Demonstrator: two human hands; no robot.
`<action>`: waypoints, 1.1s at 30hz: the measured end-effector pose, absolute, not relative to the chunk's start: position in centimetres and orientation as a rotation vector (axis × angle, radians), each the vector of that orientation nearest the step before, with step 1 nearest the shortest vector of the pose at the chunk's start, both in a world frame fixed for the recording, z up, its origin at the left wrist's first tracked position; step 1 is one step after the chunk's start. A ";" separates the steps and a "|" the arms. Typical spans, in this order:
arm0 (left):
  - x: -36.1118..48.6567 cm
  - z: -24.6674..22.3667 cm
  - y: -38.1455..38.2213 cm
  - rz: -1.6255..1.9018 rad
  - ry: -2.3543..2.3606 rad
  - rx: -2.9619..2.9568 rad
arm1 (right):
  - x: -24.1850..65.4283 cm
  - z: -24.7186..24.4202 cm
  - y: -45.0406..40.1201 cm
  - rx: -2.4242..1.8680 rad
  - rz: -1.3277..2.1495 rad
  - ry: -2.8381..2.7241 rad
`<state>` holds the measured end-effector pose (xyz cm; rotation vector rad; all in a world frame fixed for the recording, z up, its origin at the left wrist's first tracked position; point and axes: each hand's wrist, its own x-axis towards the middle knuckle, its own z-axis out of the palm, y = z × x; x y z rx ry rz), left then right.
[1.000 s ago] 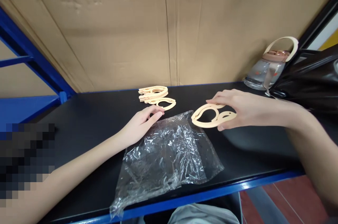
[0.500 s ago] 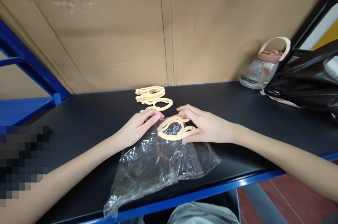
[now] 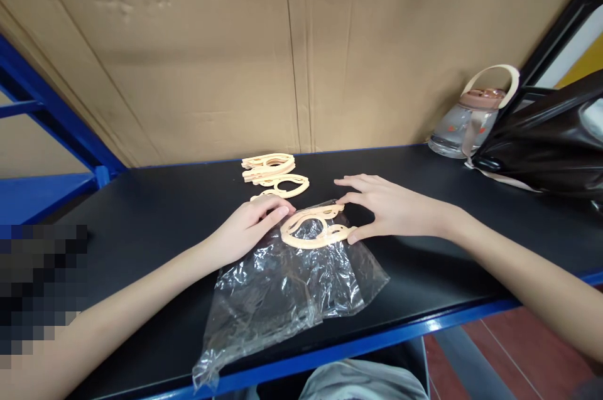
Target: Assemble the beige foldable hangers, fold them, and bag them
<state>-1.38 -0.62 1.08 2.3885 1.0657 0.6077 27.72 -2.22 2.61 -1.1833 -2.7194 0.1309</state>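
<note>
A cream folding hanger (image 3: 301, 240), folded up, lies on a clear plastic bag (image 3: 277, 299) in the middle of the table; whether film covers part of it I cannot tell. My left hand (image 3: 254, 224) is closed at the bag's upper left edge, its thumb against its fingers, left of the hanger. At the hanger's right end is my right hand (image 3: 381, 205), fingers spread, with the thumb and one fingertip at the two tips of the hanger. Behind my left hand lie another folded hanger (image 3: 301, 185) and a stack of similar hangers (image 3: 264, 169).
A clear water bottle (image 3: 452, 133) with a pinkish lid and looped handle stands at the back right, beside a shiny black bag (image 3: 541, 142). Cardboard (image 3: 211, 61) walls off the back. The black table (image 3: 155, 230) has a blue front edge.
My right hand has loosened from the hanger and drawn back to the right, its fingers spreading. The hanger stays on the bag. My left hand has barely moved.
</note>
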 end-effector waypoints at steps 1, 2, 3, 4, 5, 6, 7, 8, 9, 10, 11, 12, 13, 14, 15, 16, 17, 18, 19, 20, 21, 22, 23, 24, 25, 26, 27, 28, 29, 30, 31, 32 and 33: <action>-1.4 1.1 -0.6 0.607 1.065 2.386 | 27.6 2.5 -2.2 -1.184 0.128 -2.716; -1.3 1.1 -0.7 0.605 1.065 2.383 | 27.4 2.5 -2.3 -1.185 0.125 -2.711; -1.3 1.2 -0.7 0.603 1.063 2.380 | 27.2 2.5 -2.3 -1.186 0.123 -2.707; -1.3 1.2 -0.7 0.603 1.062 2.378 | 27.0 2.4 -2.4 -1.185 0.123 -2.701; -1.3 1.3 -0.7 0.603 1.061 2.376 | 26.9 2.4 -2.4 -1.183 0.127 -2.697; -1.3 1.3 -0.7 0.602 1.059 2.374 | 26.8 2.4 -2.4 -1.181 0.131 -2.692; -1.3 1.3 -0.7 0.600 1.057 2.373 | 26.8 2.3 -2.4 -1.180 0.136 -2.687; -1.3 1.3 -0.7 0.596 1.053 2.374 | 26.8 2.3 -2.4 -1.180 0.140 -2.682; -1.4 1.4 -0.7 0.592 1.050 2.376 | 26.8 2.2 -2.3 -1.178 0.145 -2.677; -1.4 1.4 -0.7 0.586 1.047 2.381 | 26.8 2.2 -2.2 -1.173 0.150 -2.670; -1.4 1.4 -0.6 0.580 1.045 2.387 | 26.8 2.1 -2.2 -1.165 0.157 -2.664; -1.4 1.3 -0.6 0.574 1.044 2.395 | 26.7 2.1 -2.1 -1.154 0.165 -2.659; -1.5 1.3 -0.6 0.566 1.043 2.403 | 26.7 2.0 -2.0 -1.139 0.171 -2.656; -1.5 1.3 -0.6 0.559 1.045 2.410 | 26.7 2.0 -2.0 -1.125 0.176 -2.654; -1.5 1.3 -0.6 0.549 1.044 2.418 | 26.7 1.9 -2.0 -1.112 0.181 -2.654; -1.6 1.3 -0.6 0.534 1.040 2.430 | 26.7 1.9 -2.0 -1.105 0.186 -2.655; -1.6 1.4 -0.7 0.514 1.032 2.445 | 26.7 1.9 -2.0 -1.105 0.189 -2.654; -1.6 1.5 -0.8 0.486 1.019 2.464 | 26.7 1.9 -2.0 -1.112 0.192 -2.656; -1.7 1.6 -0.9 0.455 1.003 2.488 | 26.8 1.9 -2.0 -1.126 0.194 -2.663; -1.7 1.7 -1.1 0.421 0.982 2.517 | 26.9 1.9 -2.0 -1.143 0.196 -2.671; -1.8 1.7 -1.2 0.387 0.963 2.548 | 26.9 1.9 -1.9 -1.159 0.196 -2.678; -1.8 1.8 -1.4 0.358 0.948 2.580 | 27.0 1.8 -1.9 -1.169 0.198 -2.682; -1.8 1.8 -1.6 0.334 0.937 2.611 | 27.0 1.8 -1.9 -1.171 0.199 -2.682; -1.9 1.8 -1.7 0.317 0.930 2.639 | 27.0 1.8 -1.9 -1.167 0.200 -2.678; -1.9 1.8 -1.9 0.305 0.926 2.663 | 27.0 1.7 -1.9 -1.161 0.198 -2.671; -1.9 1.7 -1.9 0.298 0.924 2.681 | 26.8 1.7 -1.9 -1.151 0.196 -2.665; -1.9 1.7 -2.0 0.294 0.925 2.693 | 26.7 1.7 -1.9 -1.140 0.194 -2.662; -1.9 1.6 -2.0 0.292 0.926 2.700 | 26.5 1.6 -1.9 -1.128 0.192 -2.658; -1.8 1.6 -2.0 0.285 0.929 2.703 | 26.2 1.5 -2.0 -1.113 0.192 -2.654; -1.8 1.5 -1.9 0.278 0.931 2.705 | 26.0 1.4 -2.1 -1.093 0.196 -2.644; -1.7 1.5 -1.9 0.272 0.930 2.705 | 25.7 1.2 -2.1 -1.072 0.204 -2.631; -1.7 1.5 -1.8 0.271 0.926 2.705 | 25.4 1.0 -2.2 -1.053 0.216 -2.616; -1.6 1.4 -1.8 0.270 0.921 2.705 | 25.2 0.9 -2.3 -1.037 0.230 -2.602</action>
